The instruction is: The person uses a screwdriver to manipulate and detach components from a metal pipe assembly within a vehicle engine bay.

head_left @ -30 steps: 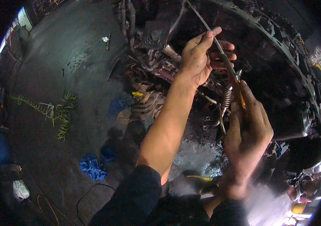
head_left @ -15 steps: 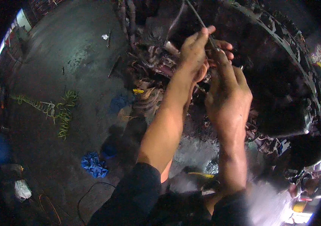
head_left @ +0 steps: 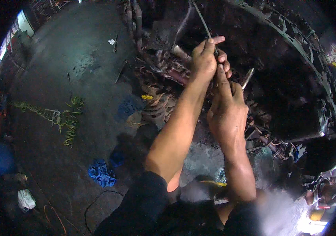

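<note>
At the left of the frame a coiled hose [head_left: 70, 126] lies on the floor [head_left: 46, 157]; lower down and further right, a crumpled blue cloth [head_left: 101, 173]. Near the centre, rags [head_left: 158, 108] lie bunched below some pipes [head_left: 177, 76]. At upper centre my left hand [head_left: 204, 63] is closed round a thin rod [head_left: 201, 17] slanting to the top edge, I'd judge to steady it. My right hand [head_left: 229, 110] meets my left just below, fingers bent; its own back hides whatever it may pinch, so I can't tell that grip

One left hand [head_left: 204, 63], one right hand [head_left: 229, 108], one thin cable [head_left: 202, 19], one coiled green hose [head_left: 70, 131], one white bundle [head_left: 26, 200]
</note>
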Tool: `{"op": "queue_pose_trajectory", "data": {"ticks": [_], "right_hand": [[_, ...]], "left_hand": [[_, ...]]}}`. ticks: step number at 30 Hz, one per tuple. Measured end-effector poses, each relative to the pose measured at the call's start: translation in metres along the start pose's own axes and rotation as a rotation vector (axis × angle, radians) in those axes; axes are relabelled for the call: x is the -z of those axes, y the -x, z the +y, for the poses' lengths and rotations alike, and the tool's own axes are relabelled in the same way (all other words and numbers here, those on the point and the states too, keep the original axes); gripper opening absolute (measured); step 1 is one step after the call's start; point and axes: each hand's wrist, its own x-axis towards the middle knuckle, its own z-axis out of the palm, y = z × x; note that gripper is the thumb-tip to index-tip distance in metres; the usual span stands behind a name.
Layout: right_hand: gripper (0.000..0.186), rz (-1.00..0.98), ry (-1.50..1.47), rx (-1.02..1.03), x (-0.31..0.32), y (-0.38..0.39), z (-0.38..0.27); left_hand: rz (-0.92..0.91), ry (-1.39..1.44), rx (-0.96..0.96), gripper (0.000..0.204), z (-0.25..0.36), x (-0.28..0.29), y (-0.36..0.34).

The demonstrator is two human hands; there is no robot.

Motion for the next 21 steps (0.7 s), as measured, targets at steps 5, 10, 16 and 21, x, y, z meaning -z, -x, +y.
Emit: {"op": "queue_pose_trajectory", "data": {"ticks": [5, 10, 16, 21], "right_hand": [[0.066, 0.052, 0.045, 0.104, -0.017, -0.015, 0.016], [0.064, 0.003, -0.011, 0.019, -0.01, -0.017, 0.008], [0.061, 0.046, -0.097, 0.079, -0.011, -0.014, 0.018], [0.064, -0.075, -0.213, 0.097, 0.005, -0.024, 0.019]], "left_hand": [[0.069, 0.074, 0.06, 0.042, -0.001, 0.003, -0.02], [0.077, -0.004, 0.038, 0.044, 0.004, -0.005, -0.02], [0.137, 0.014, 0.005, 0.04, -0.006, -0.004, -0.016], [0.178, 0.044, -0.032, 0.038, -0.005, 0.001, -0.017]]}}
